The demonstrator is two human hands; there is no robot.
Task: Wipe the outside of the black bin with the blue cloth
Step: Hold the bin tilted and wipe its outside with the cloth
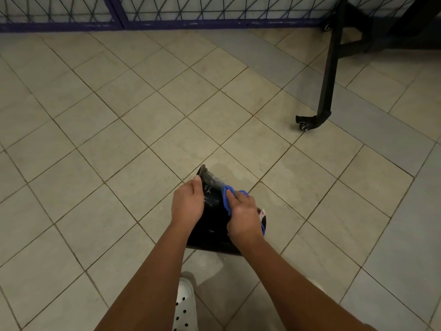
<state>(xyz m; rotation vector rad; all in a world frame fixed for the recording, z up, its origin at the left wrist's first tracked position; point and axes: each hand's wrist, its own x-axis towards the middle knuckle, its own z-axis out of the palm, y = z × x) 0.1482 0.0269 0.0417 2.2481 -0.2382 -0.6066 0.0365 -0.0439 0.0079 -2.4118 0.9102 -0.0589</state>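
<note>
One tiled floor is carrying the work. The black bin is lying tipped on it, close in front of the person. The left hand is gripping the bin's left side and steadying it. The right hand is bunching the blue cloth under curled fingers and pressing it to the upper outside wall. Judgement: wiping is under way on this face only. The next move is calling for rotating the bin to present unwiped sides.

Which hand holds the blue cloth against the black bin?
The right hand: its fingers curl round the blue cloth on the black bin. The left hand only grips the bin, without any cloth.
</note>
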